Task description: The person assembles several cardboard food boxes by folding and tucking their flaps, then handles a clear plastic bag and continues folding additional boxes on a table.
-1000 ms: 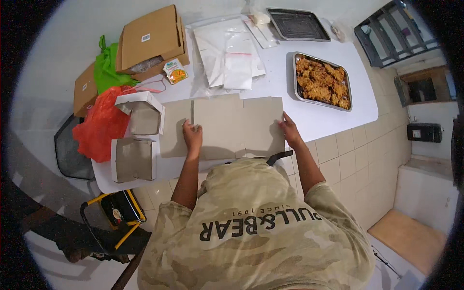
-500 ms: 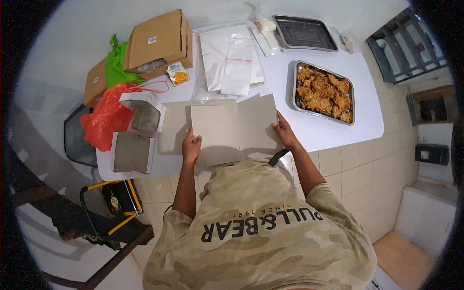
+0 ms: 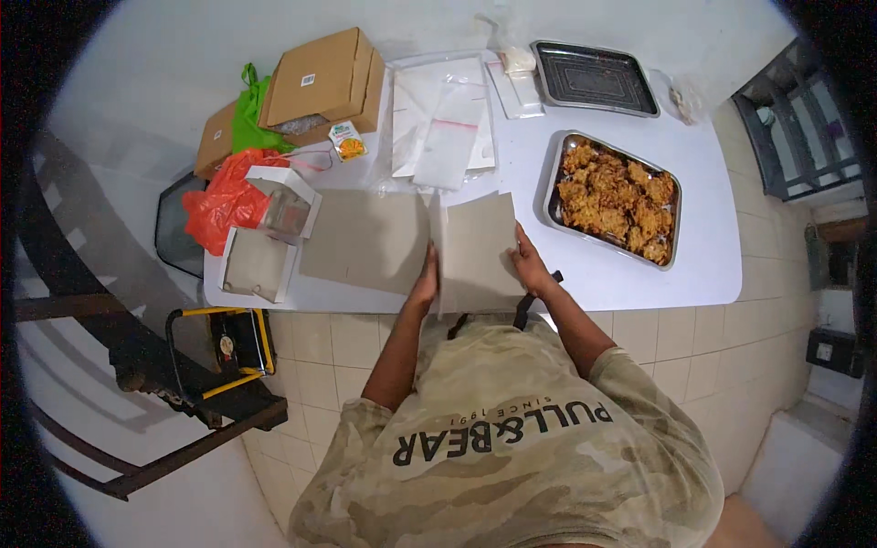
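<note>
Between my two hands is a grey-brown cardboard box blank (image 3: 480, 247), held over the near edge of the table. My left hand (image 3: 426, 279) presses against its left side, where a panel stands nearly upright. My right hand (image 3: 530, 263) grips its right edge, thumb on the inner face. Another flat cardboard blank (image 3: 361, 239) lies on the table to the left. Beyond it stand two opened small boxes, a raised white one (image 3: 290, 208) and a lower one (image 3: 256, 265). A metal tray (image 3: 674, 239) of golden-brown fried pieces (image 3: 617, 201) sits to the right.
An empty black tray (image 3: 598, 78) lies at the back right. White sheets and plastic sleeves (image 3: 443, 151) lie behind the blank. At the back left are a brown carton (image 3: 320, 78), a green bag (image 3: 249, 119), a red plastic bag (image 3: 222, 203) and a small packet (image 3: 347, 142).
My left hand has moved right toward my right hand, and the blank's left side has folded up. More of the flat blank beneath now shows.
</note>
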Available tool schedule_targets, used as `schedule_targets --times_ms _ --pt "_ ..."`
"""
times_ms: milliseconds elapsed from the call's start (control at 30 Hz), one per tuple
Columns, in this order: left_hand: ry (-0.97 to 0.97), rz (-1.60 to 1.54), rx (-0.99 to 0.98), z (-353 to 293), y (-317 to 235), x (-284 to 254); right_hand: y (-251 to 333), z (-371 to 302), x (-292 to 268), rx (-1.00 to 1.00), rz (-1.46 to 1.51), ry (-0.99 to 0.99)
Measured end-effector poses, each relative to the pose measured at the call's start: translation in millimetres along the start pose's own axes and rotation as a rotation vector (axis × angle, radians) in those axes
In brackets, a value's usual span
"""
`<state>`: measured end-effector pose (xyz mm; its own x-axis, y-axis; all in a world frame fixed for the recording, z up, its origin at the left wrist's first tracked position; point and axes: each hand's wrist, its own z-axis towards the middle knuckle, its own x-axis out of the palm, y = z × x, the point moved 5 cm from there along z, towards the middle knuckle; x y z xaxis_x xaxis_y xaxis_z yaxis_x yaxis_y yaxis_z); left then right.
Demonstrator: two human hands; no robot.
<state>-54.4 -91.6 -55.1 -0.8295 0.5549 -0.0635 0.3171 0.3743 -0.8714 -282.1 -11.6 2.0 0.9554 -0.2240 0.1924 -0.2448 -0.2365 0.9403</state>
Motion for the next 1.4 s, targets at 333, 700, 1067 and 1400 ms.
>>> schedule_targets --times_ms 333,700,1067,1400 --pt "-0.272 1.009 0.146 -2 -25 57 -13 1 -11 0.056 -0.001 -0.012" --pt "-0.398 1.353 0.191 -6 -49 92 -58 8 -28 0.008 -0.024 0.015" --pt "-0.284 1.263 0.282 55 -82 81 -55 5 -23 0.029 0.023 0.025" --pt "-0.057 1.063 0.557 -98 -44 80 -11 -9 -17 0.024 0.055 -0.094"
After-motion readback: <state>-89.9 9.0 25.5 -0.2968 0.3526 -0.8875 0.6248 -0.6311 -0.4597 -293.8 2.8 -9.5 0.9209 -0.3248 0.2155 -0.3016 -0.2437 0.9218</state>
